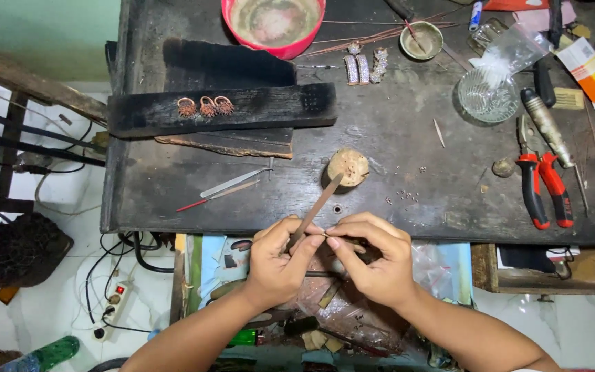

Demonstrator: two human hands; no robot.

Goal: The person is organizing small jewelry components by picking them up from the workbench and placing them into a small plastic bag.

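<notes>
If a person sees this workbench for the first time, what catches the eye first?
First, the two hands meeting at the bench's near edge: the left hand holds a thin flat file, the right hand pinches a tiny piece against it. Next come the red-handled pliers at the right and the red bowl at the far edge.
</notes>
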